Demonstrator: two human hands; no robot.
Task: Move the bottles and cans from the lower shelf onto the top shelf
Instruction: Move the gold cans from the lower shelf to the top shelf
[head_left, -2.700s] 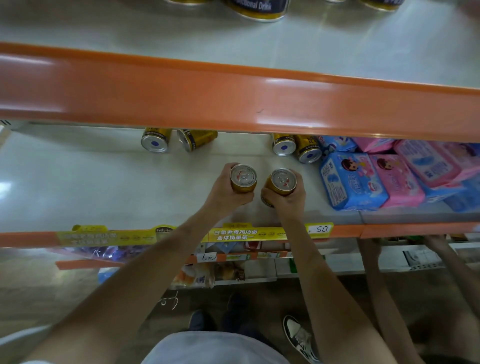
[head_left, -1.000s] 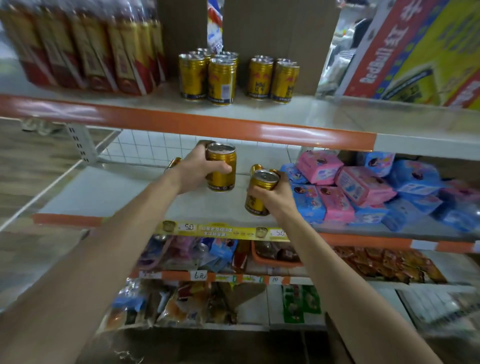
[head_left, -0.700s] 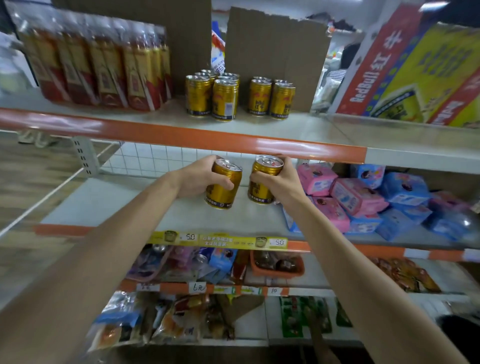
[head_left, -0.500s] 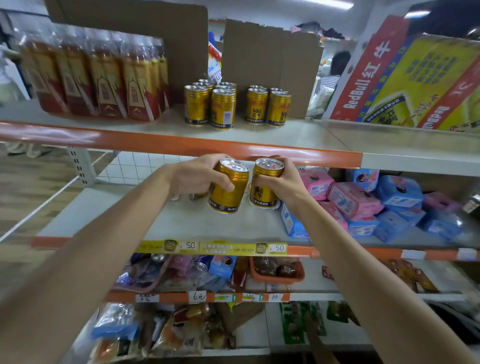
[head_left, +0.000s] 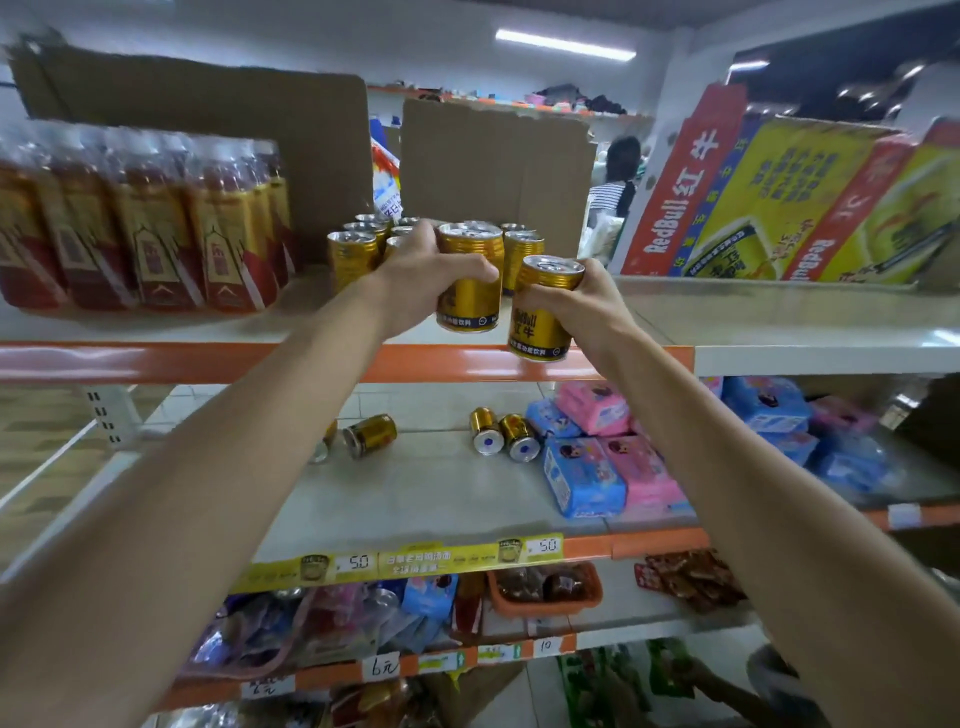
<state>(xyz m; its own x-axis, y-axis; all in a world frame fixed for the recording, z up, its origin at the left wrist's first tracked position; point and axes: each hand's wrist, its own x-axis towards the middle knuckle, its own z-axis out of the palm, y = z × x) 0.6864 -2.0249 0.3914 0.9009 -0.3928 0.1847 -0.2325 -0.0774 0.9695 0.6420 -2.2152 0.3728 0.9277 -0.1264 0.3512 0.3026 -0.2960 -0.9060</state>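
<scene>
Top shelf (head_left: 779, 322) now level with raised hands (head_left: 423, 283) (head_left: 574, 306), both gripping gold cans (head_left: 470, 296) (head_left: 540, 325).

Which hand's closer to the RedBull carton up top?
Right. The right hand, gripping a gold can, is just left of the RedBull carton; the left hand, gripping another gold can, is further left.

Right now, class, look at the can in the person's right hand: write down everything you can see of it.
The can is short, gold and metal-looking, with a shiny silver top, red lettering on its side and a dark band of white print at its base. It leans slightly, held in the air before the top shelf's orange edge. The right hand grips its right side; nothing else plainly touches it.
</scene>
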